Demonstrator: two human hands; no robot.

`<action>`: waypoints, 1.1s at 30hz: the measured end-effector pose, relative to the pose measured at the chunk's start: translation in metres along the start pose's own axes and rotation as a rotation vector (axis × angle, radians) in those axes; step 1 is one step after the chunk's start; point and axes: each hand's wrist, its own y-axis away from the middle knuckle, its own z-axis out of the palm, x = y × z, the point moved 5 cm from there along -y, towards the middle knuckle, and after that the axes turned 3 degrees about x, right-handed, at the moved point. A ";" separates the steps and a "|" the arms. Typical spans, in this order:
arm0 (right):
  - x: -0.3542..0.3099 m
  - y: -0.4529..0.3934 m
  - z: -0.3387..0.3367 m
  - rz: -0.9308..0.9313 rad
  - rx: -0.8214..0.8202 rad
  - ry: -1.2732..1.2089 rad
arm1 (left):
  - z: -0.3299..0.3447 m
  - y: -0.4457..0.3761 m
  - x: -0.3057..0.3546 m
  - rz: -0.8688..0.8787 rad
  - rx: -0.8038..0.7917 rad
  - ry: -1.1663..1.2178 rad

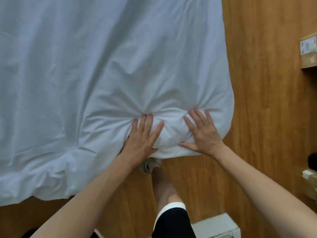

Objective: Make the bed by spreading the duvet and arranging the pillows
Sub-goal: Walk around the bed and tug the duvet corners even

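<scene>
A white duvet (103, 66) covers the bed and fills most of the view; its near right corner bulges over the bed's edge. My left hand (143, 136) lies flat on that corner, fingers spread and pressed into the fabric, which gathers in creases around the fingertips. My right hand (201, 133) presses flat on the same bulge a little to the right, fingers apart, thumb pointing left. Neither hand grips the cloth. No pillows are in view.
Wooden floor (257, 100) runs along the right side and the foot of the bed. Cardboard boxes (308, 52) stand at the right edge. A white box (216, 225) sits on the floor near my leg (164, 189).
</scene>
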 end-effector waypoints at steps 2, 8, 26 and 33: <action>0.005 -0.013 0.008 -0.003 0.072 -0.030 | 0.000 -0.003 -0.002 0.017 0.069 -0.006; 0.010 -0.056 0.004 -0.006 0.150 -0.061 | -0.022 -0.037 -0.006 -0.034 0.048 0.115; 0.060 0.069 -0.005 0.224 -0.439 -0.073 | 0.002 0.003 0.126 0.118 0.094 0.260; 0.033 0.048 -0.057 0.412 -0.451 -0.151 | -0.040 0.039 0.076 -0.041 0.015 0.337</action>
